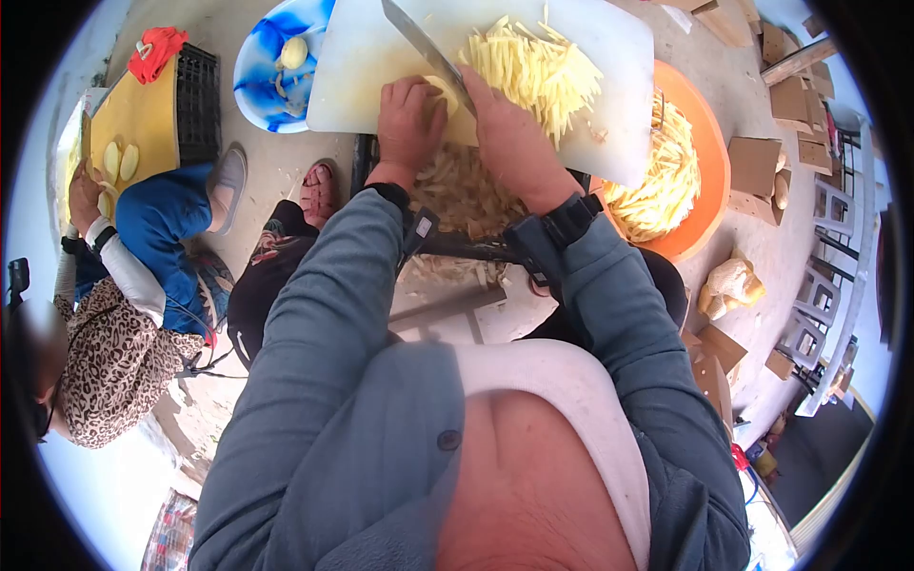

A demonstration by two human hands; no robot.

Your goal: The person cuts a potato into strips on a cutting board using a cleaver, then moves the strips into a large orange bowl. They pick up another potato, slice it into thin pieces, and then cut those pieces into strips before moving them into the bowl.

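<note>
A white cutting board (357,57) lies in front of me. My right hand (514,138) is closed round the handle of a kitchen knife (424,46), whose blade points up and to the left. With curled fingers my left hand (409,128) holds a cut piece of potato (441,98) down on the board, close beside the blade. How many slices are under those fingers is hidden. To the right of the knife a heap of potato strips (538,71) covers part of the board.
Right of the board stands an orange basin (719,162) of potato strips (666,176). At left, a blue-and-white bowl (257,76) holds a peeled potato (294,52). Peelings (462,181) fill a crate below. A person (124,352) works at a yellow board (152,114). Cardboard boxes (755,167) stand right.
</note>
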